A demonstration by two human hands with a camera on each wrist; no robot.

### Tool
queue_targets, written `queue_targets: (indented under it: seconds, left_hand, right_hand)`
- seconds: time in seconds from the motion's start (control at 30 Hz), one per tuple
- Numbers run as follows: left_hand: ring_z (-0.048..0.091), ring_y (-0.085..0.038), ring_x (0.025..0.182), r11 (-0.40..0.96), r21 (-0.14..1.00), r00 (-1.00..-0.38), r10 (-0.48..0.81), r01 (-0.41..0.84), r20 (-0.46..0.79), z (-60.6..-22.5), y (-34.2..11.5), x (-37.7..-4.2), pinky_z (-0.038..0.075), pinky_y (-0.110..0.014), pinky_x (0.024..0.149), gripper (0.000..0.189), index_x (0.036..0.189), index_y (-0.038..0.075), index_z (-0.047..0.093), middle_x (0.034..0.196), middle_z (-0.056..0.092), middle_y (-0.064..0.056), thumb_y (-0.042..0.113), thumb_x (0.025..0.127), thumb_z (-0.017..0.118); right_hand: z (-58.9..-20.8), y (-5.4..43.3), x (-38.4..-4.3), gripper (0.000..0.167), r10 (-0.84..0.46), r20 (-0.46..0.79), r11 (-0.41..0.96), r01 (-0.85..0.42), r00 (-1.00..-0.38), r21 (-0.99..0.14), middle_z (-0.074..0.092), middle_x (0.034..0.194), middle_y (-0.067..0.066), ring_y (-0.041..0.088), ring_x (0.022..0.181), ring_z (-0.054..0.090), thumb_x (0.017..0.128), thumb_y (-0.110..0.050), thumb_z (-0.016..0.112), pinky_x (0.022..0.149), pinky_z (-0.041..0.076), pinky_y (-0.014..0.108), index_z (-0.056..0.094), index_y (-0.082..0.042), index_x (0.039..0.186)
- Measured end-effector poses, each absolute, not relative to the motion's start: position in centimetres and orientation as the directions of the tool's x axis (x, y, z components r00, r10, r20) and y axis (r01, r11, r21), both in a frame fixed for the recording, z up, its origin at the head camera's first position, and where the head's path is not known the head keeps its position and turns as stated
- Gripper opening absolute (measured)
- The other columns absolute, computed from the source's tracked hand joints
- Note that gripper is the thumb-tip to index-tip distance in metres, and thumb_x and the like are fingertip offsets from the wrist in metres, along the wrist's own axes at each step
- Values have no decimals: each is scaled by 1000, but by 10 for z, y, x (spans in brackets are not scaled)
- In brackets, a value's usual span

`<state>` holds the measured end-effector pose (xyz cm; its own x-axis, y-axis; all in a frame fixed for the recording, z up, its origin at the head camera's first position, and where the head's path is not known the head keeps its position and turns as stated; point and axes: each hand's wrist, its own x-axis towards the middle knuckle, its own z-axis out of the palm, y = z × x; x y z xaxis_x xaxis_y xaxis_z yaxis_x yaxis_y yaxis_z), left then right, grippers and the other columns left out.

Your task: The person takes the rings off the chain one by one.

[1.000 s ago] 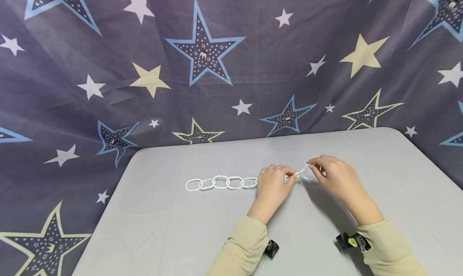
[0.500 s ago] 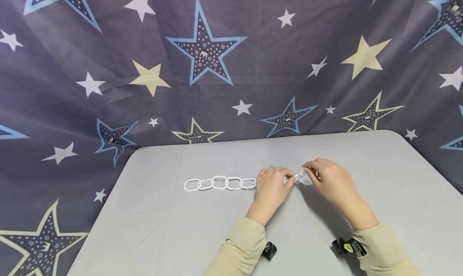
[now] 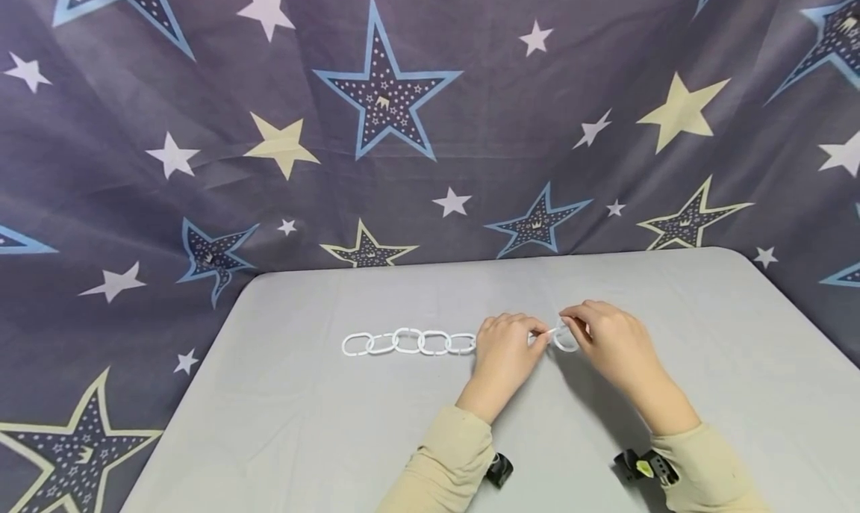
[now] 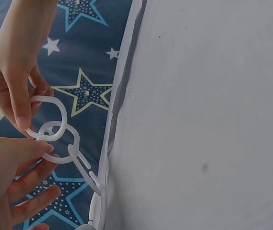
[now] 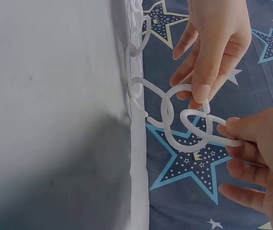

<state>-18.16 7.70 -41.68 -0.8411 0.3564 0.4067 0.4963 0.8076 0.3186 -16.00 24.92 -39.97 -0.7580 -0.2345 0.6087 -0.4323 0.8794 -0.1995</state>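
A chain of white plastic C-shaped links (image 3: 423, 340) lies along the grey table and runs under my left hand (image 3: 505, 349). With thumb and forefinger, that hand pinches a link (image 5: 167, 120) near the chain's right end, its other fingers spread. My right hand (image 3: 611, 341) pinches the end link (image 5: 222, 140) between thumb and forefinger, just right of the left hand. In both wrist views the two links cross, one looped through the other. The left hand covers the middle of the chain in the head view.
The grey-covered table (image 3: 302, 431) ends at a back edge against a dark cloth (image 3: 470, 125) printed with stars. Each wrist carries a small black camera (image 3: 499, 470) below its beige sleeve (image 3: 446, 457).
My right hand has come a little left and lower, bringing the end link closer to my left hand. The left hand stays nearly in place, and the chain lies as before.
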Motion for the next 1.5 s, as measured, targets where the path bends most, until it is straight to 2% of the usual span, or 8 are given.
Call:
queue_targets:
  seconds: [0.33,0.6,1.0,1.5]
  left_hand:
    - [64,-5,88,809,316,-841,356,495,408,-419,75,-181,44,-25,83,11,97,33,78,98,72,19,39,91,70]
    - [64,-5,86,813,308,-839,353,495,415,-419,75,-182,44,-24,81,11,96,34,78,97,72,19,39,90,71]
    - [64,-5,82,817,302,-834,339,491,436,-421,75,-182,44,-24,78,9,94,34,79,93,72,19,38,89,72]
    - [65,-6,84,811,336,-838,306,478,453,-421,74,-183,45,-25,78,11,95,32,79,92,72,19,37,88,73]
  right_hand:
    - [-399,245,-158,7,-240,603,885,-427,-761,-188,69,80,1,19,66,61,85,-8,74,56,50,41,75,-8,92]
    - [-399,245,-158,5,-240,608,881,-432,-757,-191,66,75,-2,11,61,53,84,-8,75,53,46,36,75,-9,90]
    - [-401,247,-158,6,-182,598,874,-407,-780,-266,59,69,-8,5,58,46,83,-11,78,51,39,29,76,-12,88]
    - [-404,250,-160,6,-144,610,855,-409,-779,-321,58,68,-10,7,60,49,82,-13,80,51,39,28,76,-15,86]
